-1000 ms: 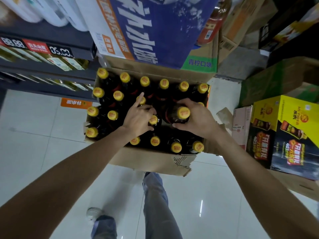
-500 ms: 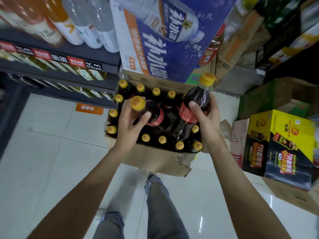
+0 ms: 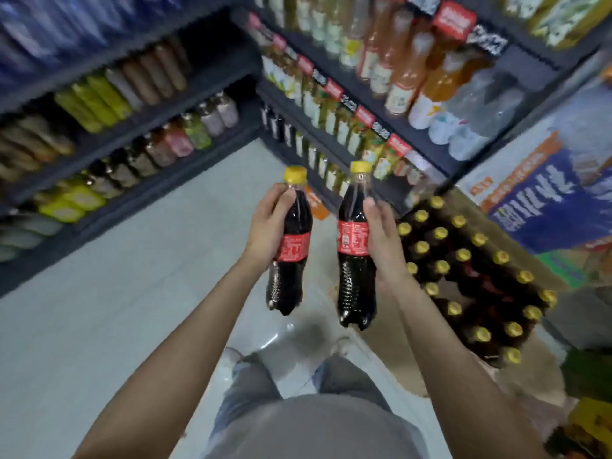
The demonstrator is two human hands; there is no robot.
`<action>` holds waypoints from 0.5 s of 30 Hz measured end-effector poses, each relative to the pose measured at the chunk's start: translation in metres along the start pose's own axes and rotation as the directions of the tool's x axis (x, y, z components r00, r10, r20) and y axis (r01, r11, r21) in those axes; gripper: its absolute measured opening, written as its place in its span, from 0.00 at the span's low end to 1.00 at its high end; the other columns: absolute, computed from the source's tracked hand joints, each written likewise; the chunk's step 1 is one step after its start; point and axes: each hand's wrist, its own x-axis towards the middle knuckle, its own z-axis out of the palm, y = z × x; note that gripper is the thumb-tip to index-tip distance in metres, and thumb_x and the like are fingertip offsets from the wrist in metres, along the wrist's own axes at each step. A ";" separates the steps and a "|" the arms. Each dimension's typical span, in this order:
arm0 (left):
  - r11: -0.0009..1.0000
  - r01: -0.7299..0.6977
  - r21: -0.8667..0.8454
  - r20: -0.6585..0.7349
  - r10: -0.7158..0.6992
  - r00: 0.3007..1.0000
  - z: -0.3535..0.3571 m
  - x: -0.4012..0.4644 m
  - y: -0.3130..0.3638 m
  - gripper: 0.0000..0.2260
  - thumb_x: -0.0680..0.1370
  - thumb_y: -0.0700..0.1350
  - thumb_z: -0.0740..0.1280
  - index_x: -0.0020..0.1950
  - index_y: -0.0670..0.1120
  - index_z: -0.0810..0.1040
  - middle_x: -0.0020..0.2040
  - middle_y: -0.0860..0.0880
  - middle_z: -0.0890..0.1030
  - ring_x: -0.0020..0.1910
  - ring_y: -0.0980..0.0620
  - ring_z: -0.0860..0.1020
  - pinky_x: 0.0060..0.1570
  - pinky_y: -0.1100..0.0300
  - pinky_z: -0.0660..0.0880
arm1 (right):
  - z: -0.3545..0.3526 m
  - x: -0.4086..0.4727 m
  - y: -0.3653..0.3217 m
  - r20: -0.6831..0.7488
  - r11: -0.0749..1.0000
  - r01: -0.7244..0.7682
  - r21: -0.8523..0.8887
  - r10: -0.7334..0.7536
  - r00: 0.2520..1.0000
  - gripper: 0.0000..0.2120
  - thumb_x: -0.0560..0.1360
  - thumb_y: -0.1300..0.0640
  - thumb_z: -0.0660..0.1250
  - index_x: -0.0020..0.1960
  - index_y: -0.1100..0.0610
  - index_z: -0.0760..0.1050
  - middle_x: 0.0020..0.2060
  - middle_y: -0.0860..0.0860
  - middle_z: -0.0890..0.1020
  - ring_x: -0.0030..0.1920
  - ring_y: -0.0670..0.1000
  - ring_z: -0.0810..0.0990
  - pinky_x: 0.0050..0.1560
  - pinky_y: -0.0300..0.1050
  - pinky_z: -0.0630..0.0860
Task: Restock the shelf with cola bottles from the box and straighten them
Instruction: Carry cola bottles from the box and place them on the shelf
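My left hand (image 3: 266, 223) grips a cola bottle (image 3: 289, 260) with a yellow cap and red label, held upright over the floor. My right hand (image 3: 384, 240) grips a second cola bottle (image 3: 354, 260) of the same kind, just to the right of the first. The two bottles hang side by side, apart, in front of me. The cardboard box (image 3: 394, 356) stands on the floor at my right, with several yellow-capped cola bottles (image 3: 463, 276) still standing in it. Dark shelves (image 3: 430, 147) filled with drinks run ahead and to the right.
A second dark shelf unit (image 3: 132, 127) with drink bottles lines the left side and meets the other at a corner. A blue-and-orange carton (image 3: 546, 200) sits behind the box. Pale tiled floor (image 3: 132, 293) lies ahead. My legs and shoes show below.
Both hands have lifted a bottle each out of the box and carried them left. My view has swung from the box toward the shelf corner.
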 end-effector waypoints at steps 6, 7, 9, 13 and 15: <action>0.986 0.052 0.156 -0.280 -0.007 0.960 -0.217 -0.047 0.008 0.11 0.72 0.59 0.64 0.38 0.53 0.77 0.39 0.50 0.79 0.42 0.52 0.76 0.52 0.50 0.72 | 0.205 -0.044 -0.025 0.320 0.997 0.051 -0.052 -0.031 0.947 0.13 0.75 0.53 0.68 0.57 0.54 0.69 0.41 0.45 0.78 0.34 0.36 0.79 0.42 0.34 0.74; 0.985 0.056 0.161 -0.331 0.001 0.944 -0.249 -0.056 0.009 0.10 0.74 0.57 0.64 0.37 0.53 0.76 0.36 0.53 0.78 0.40 0.54 0.75 0.49 0.53 0.71 | 0.238 -0.052 -0.028 0.387 0.995 0.071 -0.065 -0.040 0.921 0.16 0.72 0.56 0.72 0.55 0.54 0.69 0.41 0.46 0.79 0.35 0.38 0.80 0.41 0.37 0.76; 0.987 0.052 0.150 -0.433 0.018 0.901 -0.312 -0.075 0.011 0.10 0.77 0.51 0.65 0.37 0.51 0.74 0.33 0.55 0.76 0.37 0.58 0.73 0.44 0.58 0.69 | 0.304 -0.064 -0.031 0.501 0.987 0.117 -0.110 -0.046 0.864 0.24 0.65 0.59 0.78 0.53 0.53 0.69 0.42 0.48 0.80 0.38 0.44 0.81 0.42 0.41 0.78; 0.993 0.014 0.118 -0.621 0.063 0.781 -0.428 -0.108 0.024 0.12 0.78 0.50 0.64 0.35 0.52 0.71 0.30 0.57 0.72 0.34 0.58 0.70 0.39 0.60 0.67 | 0.433 -0.090 -0.047 0.629 0.959 0.244 -0.144 -0.101 0.771 0.29 0.63 0.59 0.80 0.56 0.53 0.65 0.47 0.50 0.79 0.46 0.48 0.81 0.49 0.46 0.78; 0.992 -0.025 0.122 -0.701 0.104 0.706 -0.479 -0.120 0.033 0.11 0.77 0.53 0.64 0.35 0.53 0.73 0.30 0.58 0.72 0.34 0.57 0.69 0.39 0.58 0.66 | 0.494 -0.102 -0.057 0.704 0.947 0.292 -0.132 -0.118 0.700 0.32 0.64 0.58 0.79 0.59 0.55 0.63 0.48 0.48 0.78 0.47 0.46 0.80 0.52 0.43 0.77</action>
